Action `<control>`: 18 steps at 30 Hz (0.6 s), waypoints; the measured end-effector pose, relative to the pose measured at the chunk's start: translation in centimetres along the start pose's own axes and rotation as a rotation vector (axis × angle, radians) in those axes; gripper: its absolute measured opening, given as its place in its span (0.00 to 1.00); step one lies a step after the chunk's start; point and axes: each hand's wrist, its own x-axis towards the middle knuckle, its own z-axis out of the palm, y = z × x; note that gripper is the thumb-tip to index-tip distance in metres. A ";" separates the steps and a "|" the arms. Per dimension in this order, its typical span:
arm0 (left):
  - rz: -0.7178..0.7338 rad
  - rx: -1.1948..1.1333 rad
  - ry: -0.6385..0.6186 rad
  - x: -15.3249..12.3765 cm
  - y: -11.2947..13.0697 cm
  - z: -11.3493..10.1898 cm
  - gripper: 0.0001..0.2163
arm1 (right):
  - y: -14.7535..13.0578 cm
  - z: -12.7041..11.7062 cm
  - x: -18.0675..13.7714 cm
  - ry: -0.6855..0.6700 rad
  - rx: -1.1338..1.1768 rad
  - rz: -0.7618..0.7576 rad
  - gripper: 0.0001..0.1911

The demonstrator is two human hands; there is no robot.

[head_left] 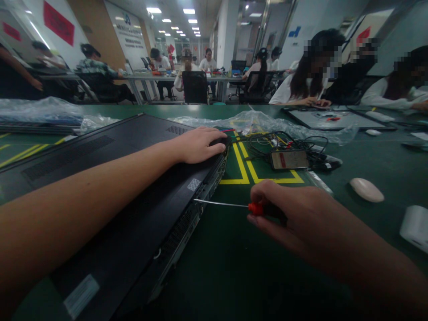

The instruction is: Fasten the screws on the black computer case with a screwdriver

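Ceiling lights [189,11] and people [292,92] fill the room behind a green desk [397,167]. At the far left lies crumpled plastic [40,106]. Before it, a flat black case [150,218] stretches toward the middle, its slotted edge slanting from the lower centre up and away to the right. Near the far end of that edge, the left grip [200,145] rests palm down on the case, unclenched. Next, a screwdriver [255,208] lies almost level, its shaft pointing left and crossing toward that slanting edge. Its red handle is pinched between thumb and fingers of the right grip [296,214]; the left grip looks nearer to the tip. Past these lie a phone [289,159], tangled cables [316,154], a pale mouse [367,190] and a white object [416,227]. As for what is obscured, the left forearm [100,187] covers part of the case, whether the tip touches the edge cannot be told, the handle is mostly inside the curled fingers, and the white object is cut off.
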 end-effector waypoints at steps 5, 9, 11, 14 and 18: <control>-0.007 0.004 -0.013 0.0 0.1 -0.1 0.32 | -0.1 -0.1 0.0 -0.011 0.005 0.009 0.05; -0.007 0.004 -0.007 0.0 0.1 -0.1 0.31 | -0.1 -0.1 0.1 -0.009 0.008 0.010 0.05; -0.008 0.011 -0.004 0.0 0.0 -0.1 0.31 | -0.1 0.0 0.2 -0.007 0.009 0.012 0.04; -0.004 0.019 -0.005 0.0 0.0 0.0 0.31 | -0.2 -0.1 0.3 -0.005 0.011 0.008 0.05; -0.005 0.013 -0.006 0.0 -0.1 0.0 0.32 | -0.3 -0.2 0.2 -0.002 0.012 0.001 0.04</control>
